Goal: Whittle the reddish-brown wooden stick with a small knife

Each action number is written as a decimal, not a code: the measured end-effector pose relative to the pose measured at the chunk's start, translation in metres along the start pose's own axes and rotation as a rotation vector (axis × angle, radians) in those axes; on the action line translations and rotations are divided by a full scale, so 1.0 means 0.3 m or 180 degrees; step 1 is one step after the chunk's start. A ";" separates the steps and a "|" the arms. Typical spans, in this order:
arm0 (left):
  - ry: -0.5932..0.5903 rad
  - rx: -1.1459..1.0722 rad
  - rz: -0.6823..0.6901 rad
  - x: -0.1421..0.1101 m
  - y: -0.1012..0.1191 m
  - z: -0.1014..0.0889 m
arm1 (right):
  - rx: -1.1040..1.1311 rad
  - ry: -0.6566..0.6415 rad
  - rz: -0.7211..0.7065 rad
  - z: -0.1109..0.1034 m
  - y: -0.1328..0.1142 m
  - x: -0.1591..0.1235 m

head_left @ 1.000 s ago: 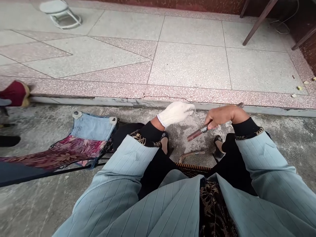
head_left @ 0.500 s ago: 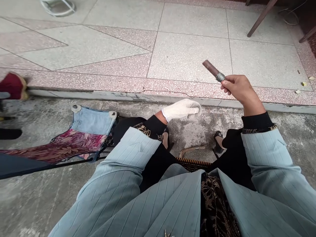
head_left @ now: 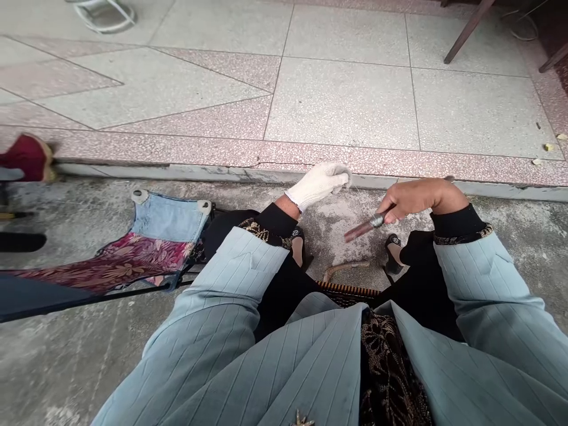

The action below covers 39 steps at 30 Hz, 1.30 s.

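Over concrete [head_left: 66, 361] — one gloved left hand [head_left: 318, 186], one right hand [head_left: 421, 198] gripping one rod [head_left: 366, 228].

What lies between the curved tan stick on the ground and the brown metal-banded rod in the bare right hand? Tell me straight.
Only bare, speckled grey concrete lies between the curved tan stick and the brown metal-banded rod, as the head view shows.

Soft daylight, faint shadows, warped edges

Cracked concrete floor [head_left: 66, 361], curved rod on it [head_left: 345, 270], folding fabric chair [head_left: 168, 220]
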<state>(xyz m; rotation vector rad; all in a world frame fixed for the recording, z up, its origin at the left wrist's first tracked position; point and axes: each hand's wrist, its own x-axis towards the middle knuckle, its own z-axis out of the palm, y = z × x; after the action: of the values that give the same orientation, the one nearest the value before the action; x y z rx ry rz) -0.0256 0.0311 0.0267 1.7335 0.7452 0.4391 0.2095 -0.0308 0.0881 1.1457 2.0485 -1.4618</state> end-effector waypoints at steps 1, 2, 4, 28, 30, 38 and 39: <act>0.0060 0.0074 -0.0064 0.006 -0.006 0.005 | 0.0245 -0.0007 -0.0295 0.001 -0.011 -0.012; 0.0100 0.0157 -0.0138 0.011 -0.013 0.012 | 0.0424 0.0110 -0.0518 0.001 -0.018 -0.025; 0.0091 0.0358 -0.0343 0.019 -0.028 0.029 | 0.0637 0.0683 -0.0684 -0.004 -0.019 -0.049; -0.1474 0.1046 0.0371 -0.010 -0.022 0.050 | -0.0424 -0.0320 0.0359 0.031 -0.019 0.108; -0.1435 0.0455 0.0191 -0.009 -0.032 0.050 | 0.0258 -0.0491 -0.0386 0.027 -0.027 0.067; -0.1309 -0.0865 -0.0068 0.000 -0.052 0.055 | 0.1436 0.2461 -0.0212 -0.035 0.046 -0.085; -0.1253 -0.0853 -0.0090 0.001 -0.051 0.057 | 0.1439 0.2579 -0.0136 -0.037 0.053 -0.084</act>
<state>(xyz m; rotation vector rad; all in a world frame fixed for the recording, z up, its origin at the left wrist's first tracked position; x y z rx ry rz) -0.0183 0.0215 0.0072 1.4925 0.4058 0.1594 0.2388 -0.0286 0.1004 2.1717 2.2686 -1.7144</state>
